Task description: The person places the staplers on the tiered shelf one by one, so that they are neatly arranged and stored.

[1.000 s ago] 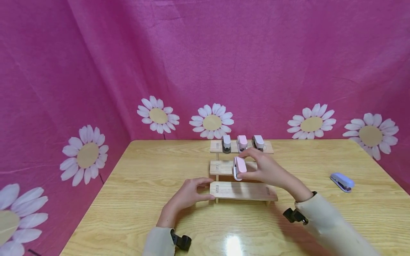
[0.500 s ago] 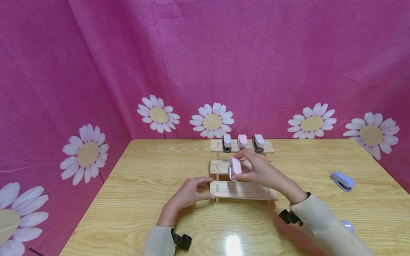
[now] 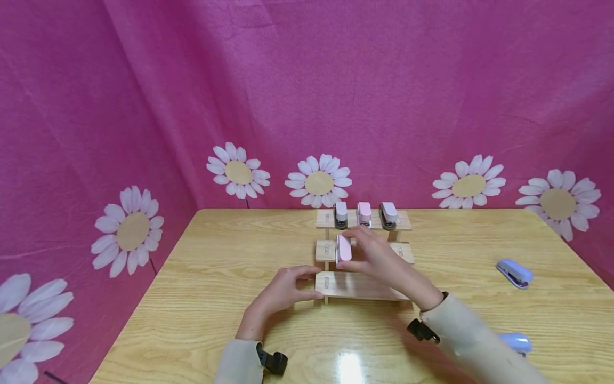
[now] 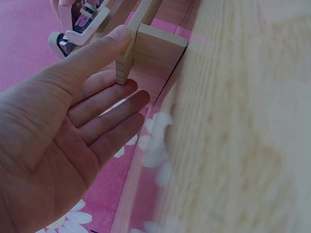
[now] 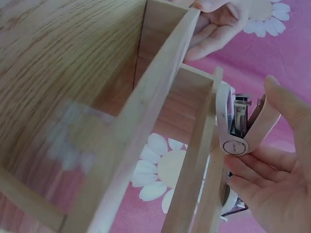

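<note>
My right hand (image 3: 379, 261) holds a pink stapler (image 3: 344, 249) between thumb and fingertips at the middle tier of a three-step wooden rack (image 3: 357, 286). In the right wrist view the stapler (image 5: 266, 122) is right against the middle board; whether it bears any weight there I cannot tell. With thumb at the front corner and fingers at the back, my left hand (image 3: 283, 290) pinches the left end of the lowest step. Its lower fingers (image 4: 119, 128) extend past the board's end. The top tier bears a white stapler (image 3: 340, 212), a pink one (image 3: 364, 212) and another white one (image 3: 389, 213).
On the table's right side lies a lavender stapler (image 3: 515, 272). A blue-violet stapler (image 3: 515, 341) lies nearer the front, partly hidden by the right sleeve (image 3: 472, 330). A pink curtain (image 3: 384, 96) with daisies stands behind and left of the wooden table (image 3: 216, 250).
My right hand has moved the pink stapler left and onto or just over the middle tier. The blue-violet stapler has come into sight from behind the right sleeve. The left hand stays put.
</note>
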A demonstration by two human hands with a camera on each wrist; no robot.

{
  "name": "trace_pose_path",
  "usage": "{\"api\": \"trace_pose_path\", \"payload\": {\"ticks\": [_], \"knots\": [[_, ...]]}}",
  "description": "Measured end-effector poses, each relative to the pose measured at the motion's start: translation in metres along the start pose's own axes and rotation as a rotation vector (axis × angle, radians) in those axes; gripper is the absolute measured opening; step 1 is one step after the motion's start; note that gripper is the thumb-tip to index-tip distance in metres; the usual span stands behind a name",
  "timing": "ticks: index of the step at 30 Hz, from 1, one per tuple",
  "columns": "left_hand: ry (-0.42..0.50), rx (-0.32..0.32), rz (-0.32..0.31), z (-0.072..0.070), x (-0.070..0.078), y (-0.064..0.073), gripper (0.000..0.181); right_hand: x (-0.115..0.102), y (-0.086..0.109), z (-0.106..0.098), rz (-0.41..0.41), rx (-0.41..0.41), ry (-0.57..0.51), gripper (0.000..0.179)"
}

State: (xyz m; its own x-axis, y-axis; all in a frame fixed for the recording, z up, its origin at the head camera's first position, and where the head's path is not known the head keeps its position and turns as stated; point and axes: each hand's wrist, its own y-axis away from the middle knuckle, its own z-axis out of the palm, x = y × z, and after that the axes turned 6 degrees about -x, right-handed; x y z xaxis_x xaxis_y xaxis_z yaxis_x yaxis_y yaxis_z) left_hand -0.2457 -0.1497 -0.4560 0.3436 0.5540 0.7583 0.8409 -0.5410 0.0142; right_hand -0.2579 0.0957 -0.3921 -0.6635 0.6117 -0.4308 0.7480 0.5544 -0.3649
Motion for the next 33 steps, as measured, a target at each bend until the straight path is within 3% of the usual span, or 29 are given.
{"api": "trace_pose_path", "payload": {"ticks": [6,20,33], "knots": [[0.003,-0.001,-0.008,0.0,0.0,-0.001,0.057,-0.001,-0.001,0.004,0.031,0.002,0.017,0.066],[0.021,0.001,0.012,0.0,-0.001,-0.001,0.058,-0.001,-0.006,0.012,0.083,0.042,-0.002,0.051],[0.004,0.006,0.011,0.0,-0.002,-0.001,0.058,-0.002,-0.006,0.011,0.126,0.022,-0.025,0.051]]}}
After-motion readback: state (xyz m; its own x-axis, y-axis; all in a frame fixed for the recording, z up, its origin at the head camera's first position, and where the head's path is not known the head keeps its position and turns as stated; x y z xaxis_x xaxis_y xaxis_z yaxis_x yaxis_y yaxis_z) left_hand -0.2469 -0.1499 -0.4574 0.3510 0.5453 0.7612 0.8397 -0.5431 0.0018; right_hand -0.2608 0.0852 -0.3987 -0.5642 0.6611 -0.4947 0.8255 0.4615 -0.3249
